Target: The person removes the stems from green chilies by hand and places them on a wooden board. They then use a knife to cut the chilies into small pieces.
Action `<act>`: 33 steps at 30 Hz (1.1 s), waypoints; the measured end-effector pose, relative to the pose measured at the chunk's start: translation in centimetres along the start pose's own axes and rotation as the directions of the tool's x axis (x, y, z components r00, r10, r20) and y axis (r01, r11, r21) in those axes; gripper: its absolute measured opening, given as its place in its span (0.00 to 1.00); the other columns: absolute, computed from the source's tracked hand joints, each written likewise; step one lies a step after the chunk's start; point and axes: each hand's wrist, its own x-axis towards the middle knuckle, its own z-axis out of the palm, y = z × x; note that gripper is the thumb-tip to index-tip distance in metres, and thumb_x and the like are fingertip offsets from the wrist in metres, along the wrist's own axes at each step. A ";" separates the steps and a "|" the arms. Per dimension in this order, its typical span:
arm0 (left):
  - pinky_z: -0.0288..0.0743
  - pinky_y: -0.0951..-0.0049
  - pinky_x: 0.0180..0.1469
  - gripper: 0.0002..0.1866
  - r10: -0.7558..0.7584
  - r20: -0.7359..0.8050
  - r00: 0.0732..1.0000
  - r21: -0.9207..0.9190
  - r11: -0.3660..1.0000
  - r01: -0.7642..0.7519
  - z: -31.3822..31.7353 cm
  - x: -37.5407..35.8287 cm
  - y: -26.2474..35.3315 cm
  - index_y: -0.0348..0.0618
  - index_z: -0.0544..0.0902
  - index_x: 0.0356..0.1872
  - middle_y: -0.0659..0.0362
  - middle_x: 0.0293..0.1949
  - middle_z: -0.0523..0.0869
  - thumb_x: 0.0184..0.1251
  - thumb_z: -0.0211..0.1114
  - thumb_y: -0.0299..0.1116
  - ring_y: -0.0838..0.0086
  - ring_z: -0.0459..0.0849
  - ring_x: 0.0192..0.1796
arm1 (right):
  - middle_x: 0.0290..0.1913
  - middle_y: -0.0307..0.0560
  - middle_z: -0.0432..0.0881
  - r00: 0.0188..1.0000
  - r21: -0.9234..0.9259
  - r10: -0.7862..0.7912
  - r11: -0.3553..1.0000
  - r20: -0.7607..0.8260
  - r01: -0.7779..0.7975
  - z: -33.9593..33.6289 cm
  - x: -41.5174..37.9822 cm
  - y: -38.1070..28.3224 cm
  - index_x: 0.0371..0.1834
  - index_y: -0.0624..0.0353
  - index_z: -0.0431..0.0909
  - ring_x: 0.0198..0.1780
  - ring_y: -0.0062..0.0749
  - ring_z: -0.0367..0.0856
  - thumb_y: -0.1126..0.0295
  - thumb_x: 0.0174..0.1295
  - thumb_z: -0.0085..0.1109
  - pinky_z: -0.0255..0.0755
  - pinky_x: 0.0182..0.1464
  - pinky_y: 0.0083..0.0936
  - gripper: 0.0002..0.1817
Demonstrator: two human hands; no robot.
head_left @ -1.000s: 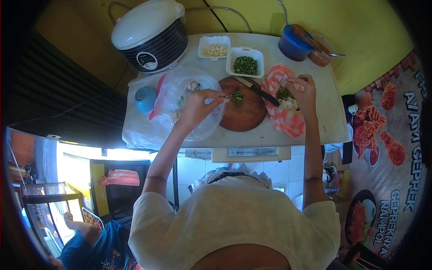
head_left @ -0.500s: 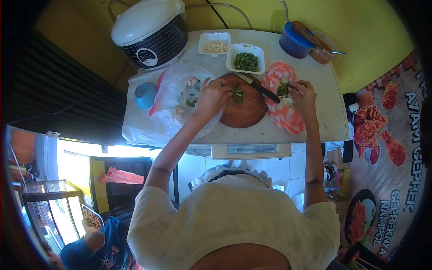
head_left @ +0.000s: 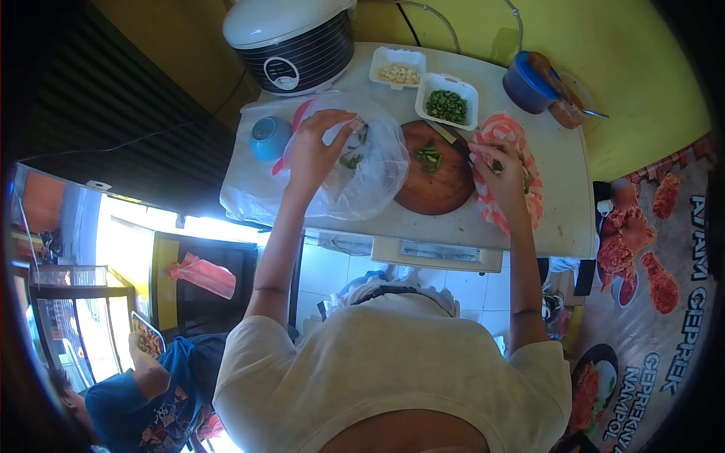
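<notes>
Board: the brown board lies at the centre of the frame, green pieces on it; its left edge meets the plastic bag, its right the striped bag.
Left hand: left hand over the plastic bag, thumb and fingertips drawn together; cannot tell whether they pinch anything.
Right hand: right hand over the striped bag, fingers curled by the knife; cannot tell if they grip its handle.
Surface: open room along the right side of the surface.
Hidden: striped bag's contents mostly covered.
Cooker: cooker, upper left, cut off.
</notes>
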 end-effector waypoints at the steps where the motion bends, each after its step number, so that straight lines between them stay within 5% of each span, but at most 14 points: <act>1: 0.78 0.66 0.52 0.10 0.000 -0.013 1.000 0.056 0.998 0.000 -1.0 -0.3 -1.0 0.41 0.89 0.44 0.51 0.47 0.88 0.64 0.71 0.32 0.60 0.86 0.50 | 0.43 0.46 0.82 0.999 0.071 -0.046 0.996 0.015 0.045 0.8 0.2 -0.5 0.45 0.54 0.89 0.46 0.35 0.82 0.73 0.55 0.71 0.75 0.48 0.30 0.13; 3: 0.73 0.59 0.60 0.09 -0.106 0.025 0.994 0.134 0.986 0.102 -2.0 -1.3 -2.1 0.45 0.91 0.42 0.52 0.51 0.87 0.63 0.72 0.34 0.59 0.84 0.55 | 0.42 0.45 0.82 0.995 0.153 -0.097 0.984 0.033 0.091 2.6 0.8 -1.8 0.45 0.53 0.89 0.45 0.35 0.82 0.73 0.55 0.71 0.74 0.47 0.30 0.12; 5: 0.61 0.49 0.69 0.07 0.000 0.044 0.999 0.362 0.932 -0.015 -2.1 -2.7 -2.7 0.51 0.93 0.37 0.54 0.52 0.87 0.61 0.73 0.38 0.57 0.79 0.60 | 0.41 0.44 0.82 0.958 0.127 -0.269 0.958 0.100 0.256 4.6 1.9 -3.6 0.42 0.52 0.89 0.44 0.36 0.82 0.73 0.55 0.71 0.74 0.47 0.30 0.11; 6: 0.48 0.41 0.75 0.07 -0.092 0.081 0.993 0.380 0.923 0.054 -1.5 -3.3 -3.2 0.57 0.93 0.36 0.55 0.59 0.82 0.57 0.75 0.41 0.56 0.69 0.70 | 0.42 0.41 0.81 0.950 0.167 -0.281 0.952 0.137 0.258 6.0 2.4 -4.4 0.42 0.51 0.89 0.46 0.37 0.81 0.71 0.55 0.71 0.73 0.48 0.31 0.10; 10: 0.34 0.34 0.77 0.15 -0.193 0.224 0.955 0.512 0.857 0.053 -0.7 -4.8 -2.9 0.60 0.93 0.42 0.57 0.70 0.72 0.53 0.76 0.47 0.54 0.55 0.78 | 0.44 0.37 0.79 0.899 0.108 -0.372 0.928 0.230 0.356 12.4 3.6 -7.0 0.38 0.47 0.90 0.48 0.31 0.77 0.65 0.55 0.71 0.62 0.53 0.34 0.08; 13: 0.35 0.34 0.77 0.18 -0.197 0.191 0.962 0.526 0.848 0.069 -0.8 -5.3 -3.0 0.57 0.92 0.44 0.55 0.70 0.72 0.50 0.77 0.46 0.54 0.56 0.78 | 0.45 0.38 0.80 0.855 -0.018 -0.395 0.905 0.335 0.425 16.3 4.7 -7.8 0.34 0.46 0.90 0.50 0.31 0.75 0.61 0.53 0.72 0.60 0.54 0.36 0.07; 15: 0.34 0.34 0.77 0.21 -0.214 0.195 0.957 0.534 0.842 0.080 -1.3 -5.3 -3.3 0.54 0.92 0.45 0.54 0.70 0.72 0.49 0.77 0.47 0.54 0.56 0.78 | 0.47 0.41 0.79 0.817 -0.238 -0.246 0.877 0.522 0.417 17.7 5.2 -8.2 0.34 0.48 0.90 0.56 0.36 0.74 0.58 0.51 0.72 0.62 0.55 0.39 0.10; 22: 0.32 0.33 0.76 0.25 -0.240 0.098 0.966 0.574 0.806 0.143 -1.2 -6.0 -4.7 0.49 0.90 0.49 0.51 0.69 0.72 0.52 0.75 0.51 0.53 0.55 0.79 | 0.48 0.43 0.80 0.783 -0.209 -0.245 0.879 0.572 0.428 19.1 5.5 -7.1 0.30 0.50 0.88 0.57 0.40 0.74 0.58 0.47 0.73 0.62 0.56 0.38 0.11; 28: 0.35 0.30 0.74 0.22 -0.242 0.018 0.970 0.461 0.863 0.207 -2.7 -6.0 -3.3 0.50 0.91 0.46 0.50 0.66 0.76 0.53 0.76 0.51 0.51 0.60 0.76 | 0.48 0.44 0.81 0.843 -0.030 -0.288 0.941 0.455 0.338 17.1 6.2 -7.7 0.33 0.51 0.87 0.53 0.39 0.78 0.62 0.51 0.71 0.65 0.56 0.34 0.09; 30: 0.36 0.31 0.75 0.20 -0.228 0.011 0.974 0.379 0.902 0.207 -3.2 -5.3 -2.2 0.52 0.91 0.45 0.51 0.64 0.78 0.54 0.77 0.49 0.51 0.62 0.75 | 0.46 0.41 0.83 0.806 0.286 -0.170 0.958 0.567 0.001 17.0 6.8 -7.3 0.39 0.54 0.88 0.46 0.30 0.80 0.64 0.61 0.67 0.69 0.53 0.27 0.09; 31: 0.39 0.33 0.75 0.17 -0.190 -0.041 0.981 0.302 0.933 0.194 -3.1 -5.1 -1.9 0.53 0.91 0.44 0.52 0.62 0.80 0.55 0.76 0.46 0.53 0.66 0.73 | 0.46 0.41 0.83 0.804 0.287 -0.171 0.958 0.570 0.001 17.2 6.8 -7.3 0.39 0.54 0.88 0.46 0.30 0.80 0.64 0.61 0.67 0.69 0.53 0.27 0.09; 33: 0.41 0.34 0.75 0.14 -0.161 -0.093 0.983 0.225 0.958 0.178 -2.8 -4.9 -1.6 0.54 0.92 0.43 0.54 0.59 0.83 0.57 0.76 0.43 0.55 0.70 0.71 | 0.46 0.38 0.84 0.717 0.569 -0.163 0.734 0.677 -0.371 17.2 6.6 -7.7 0.47 0.62 0.86 0.45 0.21 0.80 0.65 0.69 0.62 0.71 0.51 0.18 0.12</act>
